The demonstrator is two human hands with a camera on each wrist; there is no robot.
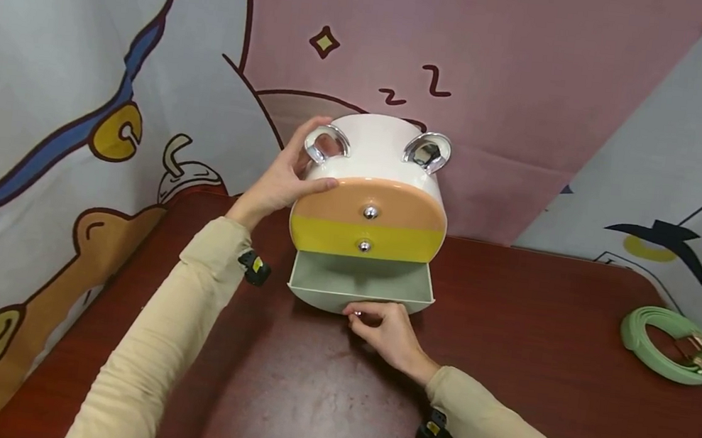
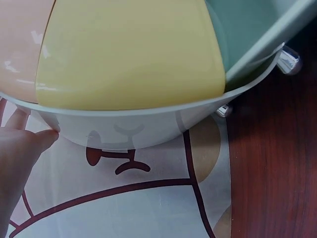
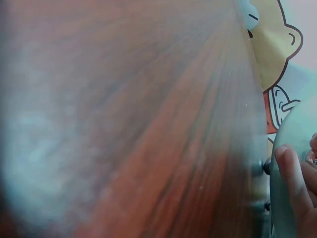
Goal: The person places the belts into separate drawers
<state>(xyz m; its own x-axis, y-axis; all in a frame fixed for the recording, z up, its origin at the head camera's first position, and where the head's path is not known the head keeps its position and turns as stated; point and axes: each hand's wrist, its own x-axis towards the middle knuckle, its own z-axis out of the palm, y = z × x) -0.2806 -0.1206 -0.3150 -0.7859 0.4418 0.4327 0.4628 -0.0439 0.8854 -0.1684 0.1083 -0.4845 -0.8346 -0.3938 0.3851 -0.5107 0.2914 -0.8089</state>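
Observation:
A rounded white drawer box (image 1: pixel 379 152) with two silver ear-like rings stands on the table by the back wall. Its orange drawer (image 1: pixel 333 206) and yellow drawer (image 1: pixel 323 236) are closed, each with a silver knob. Below them the pale green drawer (image 1: pixel 311 296) is pulled out, its visible inside bare. My left hand (image 1: pixel 281 179) grips the box's upper left side, thumb on the front edge and fingers behind the left ring. In front, my right hand (image 1: pixel 395 339) pinches the green drawer's small knob (image 1: pixel 357 313) between thumb and forefinger.
A coiled light green belt (image 1: pixel 654 354) with a metal buckle lies at the table's right side. Behind the dark red wooden table (image 1: pixel 539 324) hangs a cartoon-printed cloth (image 1: pixel 502 63). Small silver feet (image 2: pixel 290 60) show under the box in the left wrist view.

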